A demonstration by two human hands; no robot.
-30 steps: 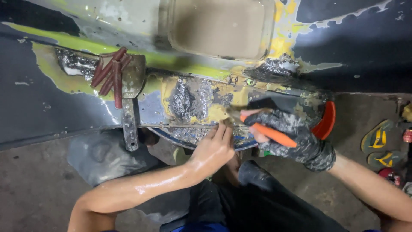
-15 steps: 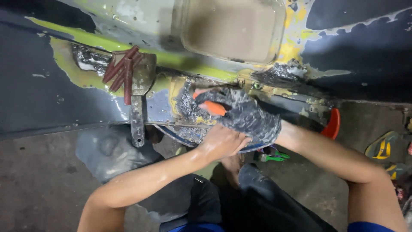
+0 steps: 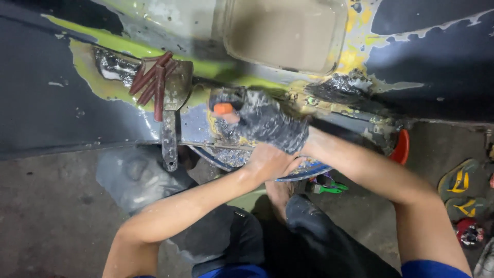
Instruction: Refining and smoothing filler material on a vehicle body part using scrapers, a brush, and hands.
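**Along the lower body panel: filler partly spread, edges not yet worked**

Low on the dark vehicle panel (image 3: 62,110), the right hand (image 3: 270,126), in a paste-smeared glove, is closed around an orange-handled tool (image 3: 223,108) and presses it against the grey filler patch (image 3: 218,131) just under the yellow-green strip. The bare left hand (image 3: 270,162) sits just below, fingers curled at the rim of a blue round board (image 3: 309,170) that carries mixed paste; how firmly it grips there I cannot tell. Judging by the surface, the middle of the repair is coated, while a rough dark area (image 3: 342,85) to the right and another at upper left look unsmoothed. A metal trowel with red sticks (image 3: 162,85) rests on the panel, untouched.
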